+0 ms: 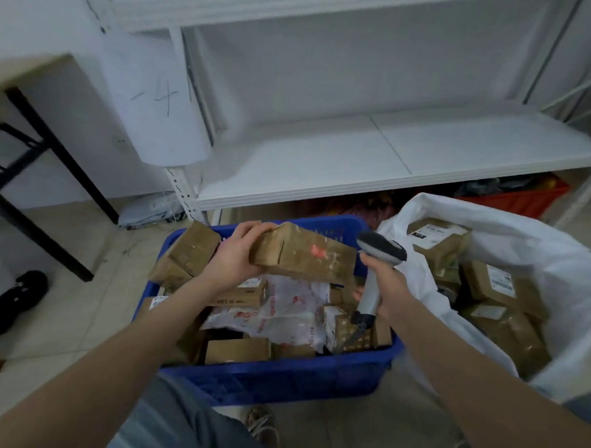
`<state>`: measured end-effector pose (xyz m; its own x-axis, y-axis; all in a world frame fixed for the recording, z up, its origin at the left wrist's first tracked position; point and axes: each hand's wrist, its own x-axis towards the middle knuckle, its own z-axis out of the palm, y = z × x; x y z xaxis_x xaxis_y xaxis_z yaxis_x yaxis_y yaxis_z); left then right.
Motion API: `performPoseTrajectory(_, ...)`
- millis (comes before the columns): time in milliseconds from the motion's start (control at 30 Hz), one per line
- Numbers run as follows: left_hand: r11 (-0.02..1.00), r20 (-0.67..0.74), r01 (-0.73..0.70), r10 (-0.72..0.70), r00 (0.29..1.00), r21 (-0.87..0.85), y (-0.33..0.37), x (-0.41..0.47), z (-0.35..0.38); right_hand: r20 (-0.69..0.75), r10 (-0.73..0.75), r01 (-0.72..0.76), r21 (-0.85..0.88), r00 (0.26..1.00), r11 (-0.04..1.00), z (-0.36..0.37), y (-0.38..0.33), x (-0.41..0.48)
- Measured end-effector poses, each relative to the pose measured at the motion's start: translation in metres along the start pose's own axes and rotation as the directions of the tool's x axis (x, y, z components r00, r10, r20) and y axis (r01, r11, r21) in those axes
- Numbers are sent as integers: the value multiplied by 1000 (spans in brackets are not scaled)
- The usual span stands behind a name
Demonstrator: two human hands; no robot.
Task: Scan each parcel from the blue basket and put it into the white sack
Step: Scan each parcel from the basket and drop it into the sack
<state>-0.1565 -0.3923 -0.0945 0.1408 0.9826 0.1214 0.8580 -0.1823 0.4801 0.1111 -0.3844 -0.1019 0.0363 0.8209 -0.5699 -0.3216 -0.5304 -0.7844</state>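
Parcel [306,253] held above the blue basket [280,379], scanner [375,261] aimed at it.
Brown, taped cardboard box, a red glow on its near face. Left hand [233,255] grips its left end, fingers curled over the top edge, forearm stretched forward. Right hand [384,285] clasps the scanner's handle just right of the box, head tilted toward it. White sack [530,241] stands open to the right, holding other boxes.

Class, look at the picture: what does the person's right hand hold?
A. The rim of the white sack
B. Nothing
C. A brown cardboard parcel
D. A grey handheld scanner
D: the right hand grips the handle of the grey scanner, whose head points at the brown parcel that the left hand holds over the blue basket.
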Motion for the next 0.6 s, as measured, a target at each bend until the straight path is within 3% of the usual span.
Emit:
performPoseTrajectory(100,986,-31,-138,141,989,94,14,-24,-8,36,-9,8,13,999,1000,-3,1,-17)
performPoseTrajectory(200,938,-76,-166,198,977,305,21,-37,-14,44,35,-37,59,998,998,-6,3,-26)
performPoseTrajectory(300,864,-71,-138,196,978,484,28,-45,-18,-35,28,-24,123,999,992,-11,11,-23)
performPoseTrajectory(400,863,-41,-125,166,985,490,35,-47,-14,-122,23,-1,177,992,984,-20,26,2)
performPoseTrajectory(467,950,0,-118,123,992,289,34,-45,-7,-159,29,7,219,987,976,-21,26,-6)
performPoseTrajectory(533,983,88,4,12,996,-183,38,-43,-3,-181,31,12,233,983,972,-20,21,-25)
performPoseTrajectory(600,766,214,257,-158,964,-590,51,-46,-3,-205,31,20,240,978,971,-21,21,-31)
